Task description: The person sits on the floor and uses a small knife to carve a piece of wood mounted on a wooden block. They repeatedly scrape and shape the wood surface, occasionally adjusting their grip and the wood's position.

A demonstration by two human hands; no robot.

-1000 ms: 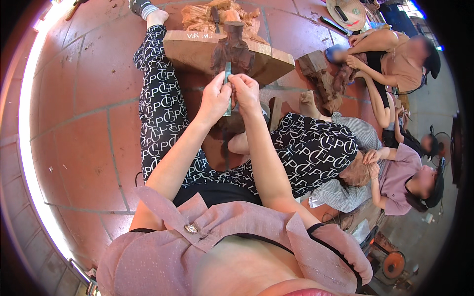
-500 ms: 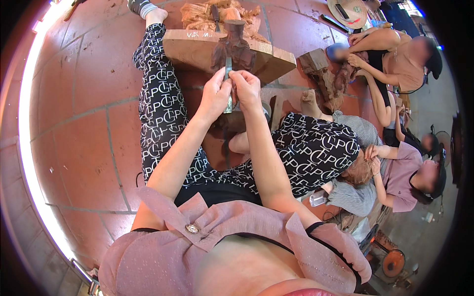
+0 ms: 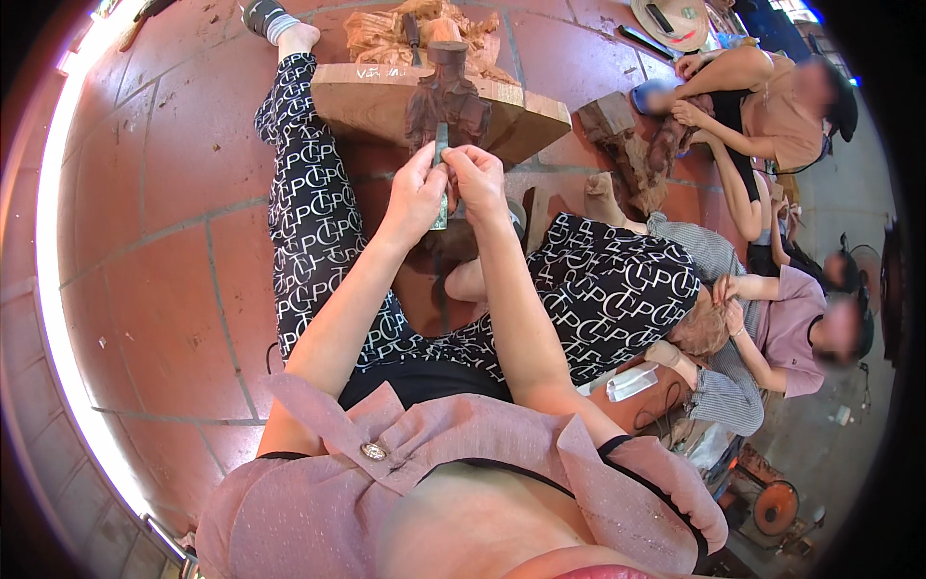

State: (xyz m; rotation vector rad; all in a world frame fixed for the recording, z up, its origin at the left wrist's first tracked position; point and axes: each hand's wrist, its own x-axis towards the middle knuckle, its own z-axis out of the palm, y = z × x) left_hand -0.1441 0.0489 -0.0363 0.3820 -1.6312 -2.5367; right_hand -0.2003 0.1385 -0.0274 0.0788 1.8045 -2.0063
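Observation:
My left hand [image 3: 417, 196] and my right hand [image 3: 476, 181] meet in front of me, fingers pinched on a narrow, flat grey-green strip [image 3: 440, 214]. Its lower end hangs below my left fingers. The upper end points away from me, against or just in front of a dark brown wood carving [image 3: 449, 108]; whether they touch I cannot tell. The carving stands upright between my outstretched legs, before a thick pale wooden slab [image 3: 531, 118]. Part of its base is hidden behind my hands.
Beyond the slab lies a rough orange-brown wood piece [image 3: 371, 37] with a dark-handled tool [image 3: 412, 34] on it. At the right, several people sit at work; one handles a reddish carving [image 3: 666, 145]. A small fan [image 3: 775, 509] stands lower right on the tiled floor [image 3: 145, 318].
Both hands keep their pinch on the strip, which sits slightly lower in the picture. The whole view has shifted a little. A neighbouring person's leg at the right has moved, showing a white paper-like item.

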